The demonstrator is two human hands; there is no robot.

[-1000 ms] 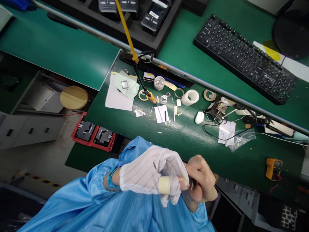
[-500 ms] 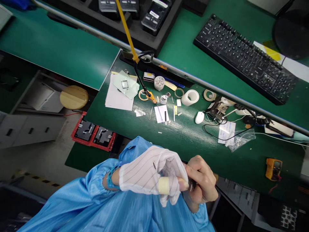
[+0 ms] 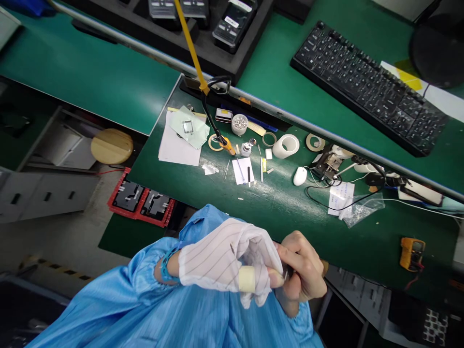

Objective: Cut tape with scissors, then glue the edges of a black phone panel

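Seemingly the right hand (image 3: 304, 268) pinches a small dark piece (image 3: 289, 271), mostly hidden; how the gloved left hand (image 3: 235, 261) grips, I can't tell. All sit nearer the wearer than the white mouse (image 3: 299, 176); bunched cloth (image 3: 255, 241) could snag the piece loose.

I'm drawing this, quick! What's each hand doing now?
Left hand: gloved, curled closed; anything held is hidden.
Right hand: bare, curled closed; can't tell what's inside, if anything.

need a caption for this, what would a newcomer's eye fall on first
Probably the left hand in its striped white glove, close against the bare right hand at bottom centre, in front of the blue garment. Next, the big black keyboard at upper right and the red-edged trays at left.
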